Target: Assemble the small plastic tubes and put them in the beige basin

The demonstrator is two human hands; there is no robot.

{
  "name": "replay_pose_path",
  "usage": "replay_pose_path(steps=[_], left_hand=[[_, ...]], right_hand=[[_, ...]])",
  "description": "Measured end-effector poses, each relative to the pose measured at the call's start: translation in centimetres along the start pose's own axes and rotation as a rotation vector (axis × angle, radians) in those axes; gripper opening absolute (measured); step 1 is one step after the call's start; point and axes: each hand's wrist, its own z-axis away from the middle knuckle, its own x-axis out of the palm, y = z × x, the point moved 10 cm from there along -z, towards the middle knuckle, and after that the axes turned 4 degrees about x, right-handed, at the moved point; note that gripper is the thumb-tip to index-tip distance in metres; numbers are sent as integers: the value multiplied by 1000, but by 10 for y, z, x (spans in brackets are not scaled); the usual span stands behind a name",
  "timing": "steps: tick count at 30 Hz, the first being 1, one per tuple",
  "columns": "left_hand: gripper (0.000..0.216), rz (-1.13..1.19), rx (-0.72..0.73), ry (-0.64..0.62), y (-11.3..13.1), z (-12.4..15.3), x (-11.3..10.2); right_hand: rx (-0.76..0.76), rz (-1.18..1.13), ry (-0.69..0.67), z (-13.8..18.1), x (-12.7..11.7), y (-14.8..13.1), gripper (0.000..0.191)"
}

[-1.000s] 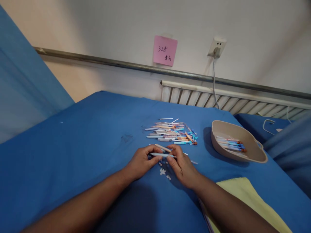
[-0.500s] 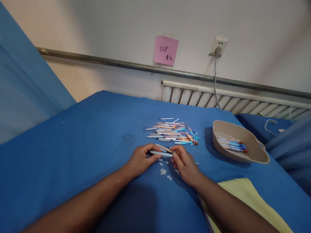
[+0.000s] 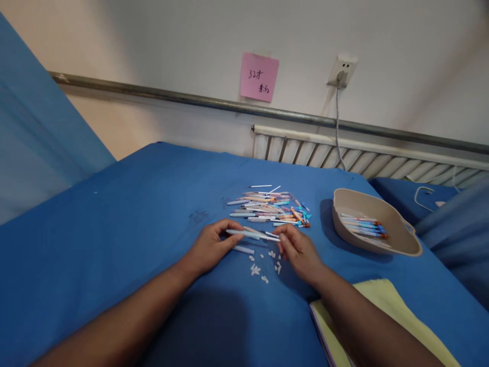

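My left hand (image 3: 208, 247) pinches a pale blue pen barrel (image 3: 241, 233) at its left end, and my right hand (image 3: 300, 250) pinches the thin refill (image 3: 272, 236) sticking out of its right end. Both hover just above the blue cloth (image 3: 133, 214). A second pale barrel piece (image 3: 243, 250) lies on the cloth under them. Several small white bits (image 3: 263, 264) are scattered between my hands. A pile of pen parts (image 3: 269, 208) lies just beyond my fingers.
A beige tray (image 3: 397, 244) holding several assembled pens (image 3: 362, 226) sits to the right. A yellow pad (image 3: 389, 316) lies under my right forearm. A radiator (image 3: 362, 158), a wall socket with cable (image 3: 341, 69) and a pink note (image 3: 259, 76) line the back wall.
My hands have drawn apart, the left moving left and the right moving right. A thin refill now shows between barrel and right fingers, and a barrel piece lies on the cloth.
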Motion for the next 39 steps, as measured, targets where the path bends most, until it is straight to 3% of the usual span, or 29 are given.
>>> replay_pose_path(steps=[5,12,19,30,39], left_hand=[[30,94,-50,154,-15,-8,-26],[29,136,-79,103,-17,-7,-11],[25,108,-96,76,-15,-7,-7],[28,119,-81,67,-18,-8,-4],[30,125,-84,96,-18,-9,-10]], right_hand=[[-40,218,-66,-3,-8,1,16],[-142,592,-84,-2,5,-12,12],[-82,628,56,-11,-16,-3,11],[-124,875,-135,-26,-5,2,17],[-180,701,-65,-18,-10,-4,16]])
